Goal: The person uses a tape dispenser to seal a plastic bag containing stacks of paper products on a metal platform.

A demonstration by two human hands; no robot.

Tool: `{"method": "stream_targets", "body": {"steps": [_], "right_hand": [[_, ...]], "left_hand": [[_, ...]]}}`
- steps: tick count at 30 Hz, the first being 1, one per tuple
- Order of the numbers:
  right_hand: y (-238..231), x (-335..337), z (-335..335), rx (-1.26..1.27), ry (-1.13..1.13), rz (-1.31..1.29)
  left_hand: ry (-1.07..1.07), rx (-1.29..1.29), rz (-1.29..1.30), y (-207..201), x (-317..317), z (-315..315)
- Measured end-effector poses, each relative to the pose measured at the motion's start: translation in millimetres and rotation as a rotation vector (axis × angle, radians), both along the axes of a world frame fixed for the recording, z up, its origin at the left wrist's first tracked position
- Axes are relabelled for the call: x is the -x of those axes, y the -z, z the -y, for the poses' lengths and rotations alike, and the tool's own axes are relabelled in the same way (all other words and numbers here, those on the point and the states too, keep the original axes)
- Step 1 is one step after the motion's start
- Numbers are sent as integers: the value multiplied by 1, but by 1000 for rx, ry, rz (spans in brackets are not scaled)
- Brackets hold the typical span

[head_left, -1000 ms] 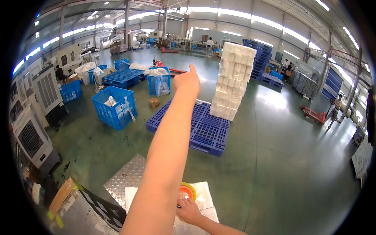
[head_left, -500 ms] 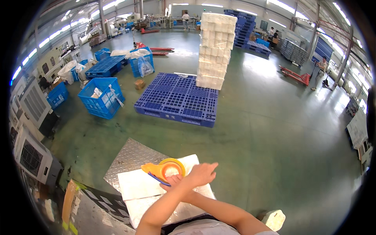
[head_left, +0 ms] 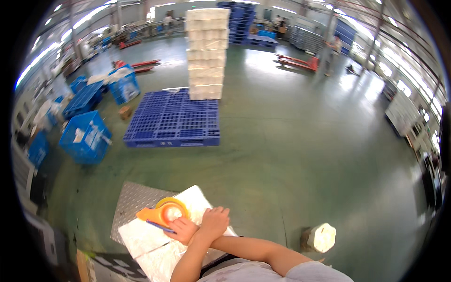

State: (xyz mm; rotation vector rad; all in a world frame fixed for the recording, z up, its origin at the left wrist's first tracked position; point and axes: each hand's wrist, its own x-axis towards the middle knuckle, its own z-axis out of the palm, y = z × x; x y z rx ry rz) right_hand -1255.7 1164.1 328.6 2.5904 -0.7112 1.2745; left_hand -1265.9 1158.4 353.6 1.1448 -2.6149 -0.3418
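My forearms cross over a white, plastic-wrapped package (head_left: 145, 242). My right hand (head_left: 184, 229), on the left in the head view, grips the near rim of an orange tape dispenser (head_left: 152, 215) with a yellow tape roll (head_left: 182, 205). Its fingers reach toward the hub and a blue edge shows beside them. The dispenser lies on top of the package. My left hand (head_left: 216, 221) rests across the right wrist, over the package's right side. It holds nothing, and its slightly bent fingers point away from me.
Under the package lies a grey tread plate (head_left: 127, 202). Ahead is a blue pallet (head_left: 174, 120) with a tall stack of white wrapped packs (head_left: 206, 56). Blue crates (head_left: 87, 141) are at left, red pallet jacks (head_left: 298, 62) farther off. A white-topped post (head_left: 322, 237) stands near right.
My view has turned right, so the surroundings sit farther left. My left hand's outstretched finger has bent in, and that hand lies lower over my right wrist. The right hand stays at the dispenser.
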Motion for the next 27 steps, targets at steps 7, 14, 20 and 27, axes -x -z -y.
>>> {"method": "stream_targets", "body": {"steps": [7,14,20,27], "right_hand": [[4,3,2,35,60,42],[3,5,-1,16,80,-27],[0,4,-2,19,85,6],[-1,4,-2,34,68,41]], "left_hand": [[33,-9,18,-10,6,0],[36,-27,20,-14,4,-1],[26,-48,33,-10,4,0],[36,-39,5,-12,5,-1]]}}
